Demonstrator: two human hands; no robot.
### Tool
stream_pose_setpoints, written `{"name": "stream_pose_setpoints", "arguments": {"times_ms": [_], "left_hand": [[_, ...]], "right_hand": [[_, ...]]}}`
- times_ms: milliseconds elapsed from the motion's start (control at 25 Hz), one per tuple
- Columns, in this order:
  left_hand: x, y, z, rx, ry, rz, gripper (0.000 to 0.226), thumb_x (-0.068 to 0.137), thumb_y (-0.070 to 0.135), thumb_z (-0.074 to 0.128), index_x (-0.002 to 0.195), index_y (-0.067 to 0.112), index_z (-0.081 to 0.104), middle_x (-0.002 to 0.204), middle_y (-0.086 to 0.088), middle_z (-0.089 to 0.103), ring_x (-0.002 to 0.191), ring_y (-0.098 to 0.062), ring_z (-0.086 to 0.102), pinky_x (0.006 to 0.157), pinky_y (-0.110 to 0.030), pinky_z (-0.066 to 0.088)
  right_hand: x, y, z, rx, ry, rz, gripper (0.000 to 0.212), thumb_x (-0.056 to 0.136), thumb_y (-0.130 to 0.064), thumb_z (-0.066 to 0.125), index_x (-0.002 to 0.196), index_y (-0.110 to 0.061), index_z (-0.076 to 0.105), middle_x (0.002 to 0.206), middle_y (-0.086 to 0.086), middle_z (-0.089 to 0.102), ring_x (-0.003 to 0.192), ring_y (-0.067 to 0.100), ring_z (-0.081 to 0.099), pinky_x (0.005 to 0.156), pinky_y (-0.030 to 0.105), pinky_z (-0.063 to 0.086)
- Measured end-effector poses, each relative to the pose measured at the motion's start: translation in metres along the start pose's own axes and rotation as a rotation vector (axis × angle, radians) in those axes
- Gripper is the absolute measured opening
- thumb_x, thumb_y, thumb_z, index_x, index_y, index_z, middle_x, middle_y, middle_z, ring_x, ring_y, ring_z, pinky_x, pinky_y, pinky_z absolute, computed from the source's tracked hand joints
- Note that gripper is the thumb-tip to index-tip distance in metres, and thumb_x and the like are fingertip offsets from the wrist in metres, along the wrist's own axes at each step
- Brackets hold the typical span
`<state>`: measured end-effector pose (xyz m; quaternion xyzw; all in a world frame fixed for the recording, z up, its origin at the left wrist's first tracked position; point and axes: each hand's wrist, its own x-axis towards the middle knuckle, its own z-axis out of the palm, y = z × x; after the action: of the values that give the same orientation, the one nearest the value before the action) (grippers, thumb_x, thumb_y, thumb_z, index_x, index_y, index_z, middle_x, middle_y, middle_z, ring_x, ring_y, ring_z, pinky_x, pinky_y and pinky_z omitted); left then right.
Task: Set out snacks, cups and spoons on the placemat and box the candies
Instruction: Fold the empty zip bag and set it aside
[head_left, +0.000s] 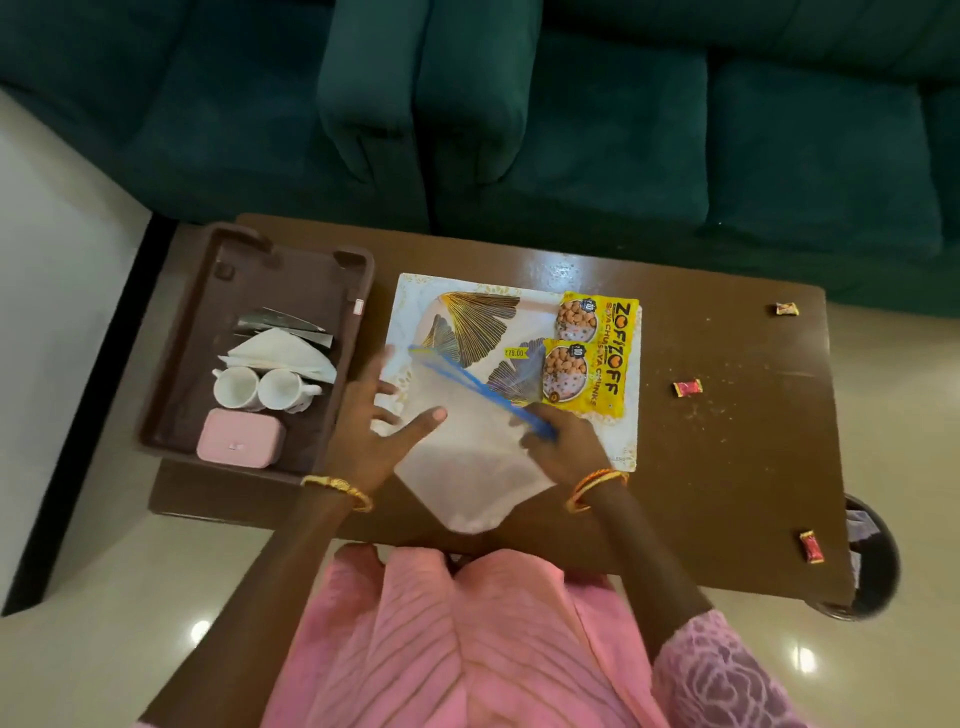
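A white placemat with gold leaf prints lies on the brown table. Two yellow snack packets rest on its right part. A clear zip bag with a blue seal lies across the mat's near side and overhangs the table edge. My right hand pinches the blue seal at the bag's right end. My left hand hovers at the bag's left side with fingers spread. Three wrapped candies lie on the right of the table: one, a second, a third.
A brown tray at the left holds two white cups, white napkins, foil sachets and a pink box. Crumbs dot the table's right half. A dark bin stands at the near right corner; a green sofa is behind.
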<state>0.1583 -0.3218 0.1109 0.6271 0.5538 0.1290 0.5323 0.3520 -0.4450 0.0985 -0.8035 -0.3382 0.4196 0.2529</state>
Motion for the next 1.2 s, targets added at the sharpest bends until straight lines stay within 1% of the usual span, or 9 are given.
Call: {"name": "stream_pose_setpoints", "arguments": {"times_ms": [160, 280, 360, 480, 560, 680, 840, 1040, 1200], "left_hand": [[0.001, -0.004, -0.043, 0.025, -0.249, 0.055, 0.124, 0.041, 0.051, 0.085, 0.144, 0.037, 0.018, 0.147, 0.005, 0.032, 0.13, -0.007, 0.039, 0.106, -0.031, 0.037], [0.01, 0.015, -0.051, -0.111, -0.539, -0.008, 0.082, 0.046, 0.043, 0.087, 0.12, 0.028, 0.056, 0.123, 0.003, 0.064, 0.113, -0.013, 0.06, 0.102, -0.042, 0.046], [0.011, 0.021, -0.055, -0.218, -0.606, -0.045, 0.056, 0.047, 0.044, 0.087, 0.094, 0.021, 0.068, 0.108, -0.005, 0.07, 0.098, -0.018, 0.067, 0.091, -0.036, 0.052], [0.006, 0.015, -0.062, -0.397, -0.535, -0.124, 0.032, 0.061, 0.042, 0.078, 0.083, 0.018, 0.072, 0.108, -0.016, 0.072, 0.092, -0.028, 0.071, 0.075, -0.035, 0.058], [0.001, 0.004, -0.069, -0.487, -0.502, -0.179, 0.025, 0.067, 0.042, 0.071, 0.081, 0.022, 0.074, 0.101, -0.007, 0.075, 0.093, -0.029, 0.071, 0.07, -0.034, 0.057], [-0.007, -0.003, -0.074, -0.538, -0.483, -0.251, 0.023, 0.075, 0.042, 0.065, 0.085, 0.022, 0.074, 0.095, -0.001, 0.077, 0.088, -0.027, 0.073, 0.07, -0.034, 0.056], [-0.009, -0.003, -0.08, -0.486, -0.294, -0.297, 0.019, 0.086, 0.027, 0.063, 0.098, 0.013, 0.067, 0.089, -0.004, 0.077, 0.066, -0.019, 0.073, 0.066, -0.03, 0.056], [-0.011, -0.009, -0.086, -0.193, 0.122, -0.31, 0.051, 0.084, 0.02, 0.066, 0.129, 0.005, 0.048, 0.127, -0.019, 0.056, 0.095, -0.028, 0.054, 0.08, -0.03, 0.042], [-0.029, -0.015, -0.089, -0.111, -0.247, -0.023, 0.086, 0.077, 0.045, 0.069, 0.145, 0.037, 0.018, 0.139, 0.0, 0.046, 0.117, -0.018, 0.051, 0.09, -0.028, 0.046]], "right_hand": [[0.003, -0.049, -0.044, 0.086, -0.164, -0.07, 0.028, 0.074, 0.011, 0.049, 0.087, -0.003, 0.071, 0.055, 0.006, 0.066, 0.041, 0.01, 0.058, 0.053, 0.026, 0.054], [0.005, -0.085, -0.059, 0.07, -0.229, -0.114, 0.023, 0.074, 0.012, 0.046, 0.087, 0.016, 0.064, 0.039, -0.001, 0.062, 0.034, 0.008, 0.054, 0.047, 0.019, 0.05], [0.007, -0.1, -0.063, 0.061, -0.1, -0.116, 0.022, 0.079, 0.001, 0.053, 0.097, 0.007, 0.064, 0.053, -0.001, 0.067, 0.047, 0.011, 0.058, 0.06, 0.023, 0.05], [-0.013, -0.088, -0.057, 0.249, 0.295, -0.053, 0.057, 0.077, -0.029, 0.072, 0.126, -0.019, 0.044, 0.106, 0.005, 0.058, 0.094, 0.018, 0.056, 0.084, 0.033, 0.047], [-0.042, -0.065, -0.032, 0.556, 0.27, 0.121, 0.079, 0.067, -0.046, 0.077, 0.13, -0.026, 0.034, 0.121, -0.001, 0.05, 0.109, 0.02, 0.051, 0.09, 0.038, 0.043], [-0.074, -0.04, 0.028, 0.782, -0.054, 0.169, 0.072, 0.068, -0.036, 0.079, 0.129, -0.019, 0.045, 0.122, 0.006, 0.062, 0.109, 0.028, 0.061, 0.096, 0.048, 0.048], [-0.08, -0.038, 0.052, 0.988, 0.223, 0.178, 0.04, 0.075, -0.008, 0.074, 0.111, -0.014, 0.058, 0.106, 0.019, 0.068, 0.084, 0.03, 0.068, 0.08, 0.044, 0.057], [-0.089, -0.038, 0.058, 0.817, 0.4, -0.042, 0.064, 0.08, -0.001, 0.067, 0.128, -0.031, 0.04, 0.109, 0.006, 0.062, 0.088, 0.018, 0.064, 0.059, 0.021, 0.057], [-0.088, -0.043, 0.059, 0.758, 0.336, -0.098, 0.041, 0.083, 0.006, 0.058, 0.11, -0.024, 0.065, 0.116, 0.012, 0.058, 0.097, 0.023, 0.059, 0.081, 0.04, 0.056]]}}
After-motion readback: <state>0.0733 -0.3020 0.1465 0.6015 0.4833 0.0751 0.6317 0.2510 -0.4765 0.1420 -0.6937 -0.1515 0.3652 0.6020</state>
